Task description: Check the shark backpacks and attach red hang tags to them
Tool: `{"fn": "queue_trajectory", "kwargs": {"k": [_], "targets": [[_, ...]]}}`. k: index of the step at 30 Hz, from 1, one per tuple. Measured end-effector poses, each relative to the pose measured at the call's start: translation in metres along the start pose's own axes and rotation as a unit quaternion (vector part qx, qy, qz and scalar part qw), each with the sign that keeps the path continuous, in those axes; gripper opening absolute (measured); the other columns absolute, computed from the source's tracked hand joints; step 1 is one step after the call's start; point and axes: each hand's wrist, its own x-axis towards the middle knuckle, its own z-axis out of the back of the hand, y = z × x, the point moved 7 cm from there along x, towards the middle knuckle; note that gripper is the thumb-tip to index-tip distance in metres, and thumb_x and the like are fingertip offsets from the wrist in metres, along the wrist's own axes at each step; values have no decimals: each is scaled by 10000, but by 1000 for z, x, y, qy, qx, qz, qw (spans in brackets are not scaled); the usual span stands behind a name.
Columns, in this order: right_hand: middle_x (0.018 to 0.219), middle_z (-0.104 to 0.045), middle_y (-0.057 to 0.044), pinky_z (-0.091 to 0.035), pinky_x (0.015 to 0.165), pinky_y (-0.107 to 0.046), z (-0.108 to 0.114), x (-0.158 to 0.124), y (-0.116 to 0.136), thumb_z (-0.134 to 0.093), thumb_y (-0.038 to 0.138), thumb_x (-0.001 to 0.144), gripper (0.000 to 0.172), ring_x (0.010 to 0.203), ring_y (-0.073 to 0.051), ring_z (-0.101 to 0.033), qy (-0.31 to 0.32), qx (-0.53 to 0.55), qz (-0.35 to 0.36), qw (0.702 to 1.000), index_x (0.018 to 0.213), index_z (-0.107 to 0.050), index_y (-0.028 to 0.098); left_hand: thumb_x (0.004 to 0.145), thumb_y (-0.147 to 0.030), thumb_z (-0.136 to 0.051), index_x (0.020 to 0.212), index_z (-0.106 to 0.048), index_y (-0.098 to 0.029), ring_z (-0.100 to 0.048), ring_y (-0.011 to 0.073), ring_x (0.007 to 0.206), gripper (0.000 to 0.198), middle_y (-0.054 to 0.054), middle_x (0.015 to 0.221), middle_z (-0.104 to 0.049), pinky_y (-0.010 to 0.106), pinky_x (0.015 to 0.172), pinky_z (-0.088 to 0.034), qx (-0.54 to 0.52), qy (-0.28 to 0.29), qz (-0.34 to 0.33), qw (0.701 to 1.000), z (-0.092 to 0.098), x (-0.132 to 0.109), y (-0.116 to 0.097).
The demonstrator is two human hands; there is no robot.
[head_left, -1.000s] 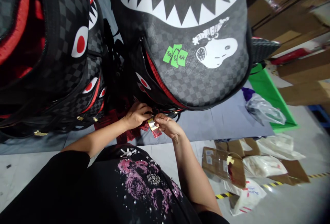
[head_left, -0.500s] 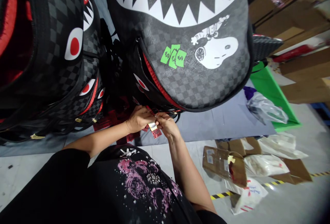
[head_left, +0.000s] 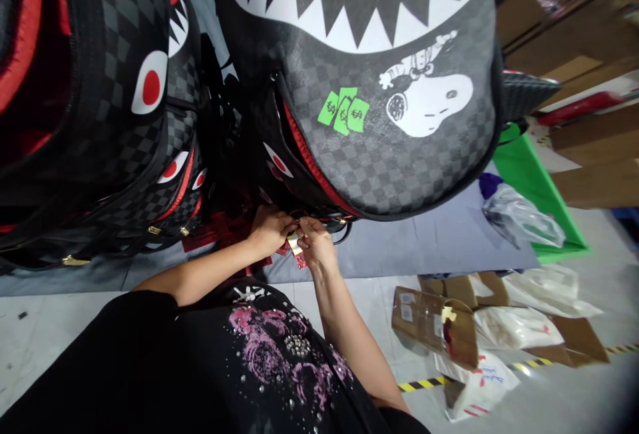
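A large grey checkered backpack (head_left: 389, 148) with shark teeth, green dollar bills and a white cartoon dog hangs over me. My left hand (head_left: 269, 229) and my right hand (head_left: 315, 245) meet just under its lower edge. Both are pinched on a small red and gold hang tag (head_left: 296, 251) by a thin loop at the backpack's red zipper (head_left: 309, 161). More red tags (head_left: 219, 231) lie behind my left hand.
Several similar shark-eyed backpacks (head_left: 114, 108) are stacked at the left on a grey mat (head_left: 429, 237). Flattened cardboard and plastic bags (head_left: 479, 331) lie on the floor at the right, beside a green sheet (head_left: 529, 188) and yellow-black floor tape (head_left: 424, 383).
Both hands have drawn closer together and slightly up toward the backpack's lower edge, still working the tag. The view shifted slightly.
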Motion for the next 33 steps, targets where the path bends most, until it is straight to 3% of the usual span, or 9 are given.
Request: {"fn": "queue_trajectory", "kwargs": {"k": [6,15,22,26,29,33], "targets": [[551,-453,66,-185,402,-206,-2,-1,-3,-785,486,571,388,468,-70,-361,-13,3,16,1000,747,-569,215,956,-302,-498,852,-753,-214,-631,215,891,289,39,858,-743,378,865,-377,7,8,-1,1000,-2,2,-1],[510,-454,74,-237,431,-216,1,-7,-7,-713,441,627,296,458,-70,-331,-91,-39,69,993,738,-601,190,876,-216,-541,813,-702,-187,-662,240,860,175,56,840,-740,366,816,-427,62,22,28,997,1,9,-2],[541,-461,70,-279,478,-234,4,-7,-7,-674,439,701,276,492,-84,-352,-108,-88,111,984,772,-626,177,936,-257,-473,995,-689,-196,-674,211,827,232,68,965,-726,293,665,-459,79,62,53,994,-8,8,2],[570,-488,57,-308,516,-247,7,-4,-7,-660,439,727,276,523,-97,-385,-109,-117,130,979,787,-640,171,940,-277,-463,955,-706,-185,-684,221,822,260,76,942,-731,290,654,-456,70,89,62,992,-18,11,7],[567,-498,51,-313,531,-261,7,-2,-4,-660,446,725,279,530,-103,-390,-119,-120,142,975,760,-637,170,918,-261,-481,939,-696,-175,-684,227,860,233,75,958,-737,285,673,-458,66,78,89,991,-15,15,10],[562,-508,48,-328,555,-270,6,-2,0,-654,428,734,255,543,-112,-411,-129,-118,159,972,751,-637,174,913,-232,-481,890,-688,-173,-674,176,849,217,37,924,-734,243,698,-451,-4,80,72,994,-14,13,8]]}}
